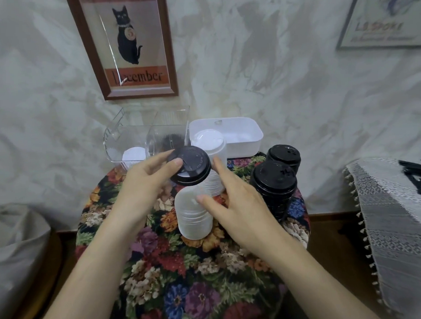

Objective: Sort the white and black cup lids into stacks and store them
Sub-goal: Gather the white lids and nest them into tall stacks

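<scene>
My left hand point(143, 184) pinches a single black lid point(191, 165) by its edge, thumb on top, above a stack of white lids point(194, 215) in the middle of the round table. My right hand point(233, 199) rests against that white stack with its fingers loosely spread, thumb on the stack's side. A second white stack point(210, 157) stands just behind. Two black stacks rise at the right, one near point(273, 188) and one farther back point(285, 156). A few white lids point(133, 155) lie in the clear bin, and black lids point(171, 143) show in its right compartment.
A clear divided bin point(121, 136) and a white plastic box point(242, 136) stand at the back of the floral-cloth table point(198, 280) against the wall. A lace-covered surface point(395, 211) with dark objects is at the right. A pale cushion point(15, 240) sits at the left.
</scene>
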The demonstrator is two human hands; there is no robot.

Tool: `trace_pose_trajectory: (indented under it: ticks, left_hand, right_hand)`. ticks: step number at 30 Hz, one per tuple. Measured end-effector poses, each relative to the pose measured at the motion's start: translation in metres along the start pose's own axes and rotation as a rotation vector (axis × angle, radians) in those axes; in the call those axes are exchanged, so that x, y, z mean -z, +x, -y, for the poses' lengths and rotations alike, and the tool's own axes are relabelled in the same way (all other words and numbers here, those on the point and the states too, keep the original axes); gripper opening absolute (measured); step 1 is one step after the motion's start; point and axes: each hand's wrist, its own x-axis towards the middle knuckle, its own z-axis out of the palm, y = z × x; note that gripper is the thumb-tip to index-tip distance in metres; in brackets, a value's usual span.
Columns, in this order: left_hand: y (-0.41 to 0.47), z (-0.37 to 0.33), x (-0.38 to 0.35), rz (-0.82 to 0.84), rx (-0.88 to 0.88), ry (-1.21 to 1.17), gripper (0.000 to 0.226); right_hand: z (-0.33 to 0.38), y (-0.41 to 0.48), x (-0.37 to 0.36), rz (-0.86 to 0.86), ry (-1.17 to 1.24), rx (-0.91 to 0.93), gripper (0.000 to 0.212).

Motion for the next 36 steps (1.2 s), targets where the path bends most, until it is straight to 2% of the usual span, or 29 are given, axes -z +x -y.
trace_pose_trajectory:
  ticks: [2, 5, 7, 11, 14, 17, 20, 24, 27, 31, 36]
  left_hand:
    - [0.001, -0.010, -0.002, 0.022, -0.012, -0.011, 0.046]
    - [0.005, -0.026, -0.009, 0.085, -0.050, -0.041, 0.019]
    - [0.012, -0.036, -0.018, 0.142, -0.086, -0.015, 0.017]
    - [0.038, -0.049, -0.043, 0.312, -0.096, 0.069, 0.022]
    - [0.061, -0.053, -0.065, 0.444, -0.175, 0.238, 0.039]
    - [0.080, -0.054, -0.093, 0.442, -0.275, 0.406, 0.043]
    - [0.096, -0.051, -0.124, 0.448, -0.322, 0.465, 0.045]
    - [0.119, -0.037, -0.154, 0.437, -0.275, 0.529, 0.063]
    - [0.129, -0.030, -0.167, 0.514, -0.248, 0.584, 0.059]
    - [0.132, -0.018, -0.174, 0.606, -0.178, 0.566, 0.046]
    - [0.128, -0.004, -0.176, 0.640, -0.110, 0.535, 0.037]
  right_hand:
    - [0.014, 0.007, 0.016, -0.046, -0.062, 0.041, 0.073]
    - [0.030, 0.017, 0.043, -0.114, -0.116, 0.105, 0.049]
    - [0.031, 0.027, 0.061, -0.141, -0.114, 0.122, 0.042]
    - [0.005, 0.052, 0.102, -0.146, -0.010, 0.050, 0.049]
    - [-0.024, 0.060, 0.127, -0.147, 0.063, -0.021, 0.041]
    - [-0.051, 0.062, 0.142, -0.179, 0.088, -0.070, 0.042]
    - [-0.075, 0.062, 0.152, -0.226, 0.088, -0.103, 0.045]
    - [-0.106, 0.062, 0.160, -0.243, 0.087, -0.160, 0.063]
    - [-0.130, 0.063, 0.159, -0.231, 0.110, -0.213, 0.064]
    - [-0.156, 0.055, 0.149, -0.200, 0.134, -0.228, 0.050]
    - [-0.181, 0.047, 0.134, -0.162, 0.179, -0.234, 0.047]
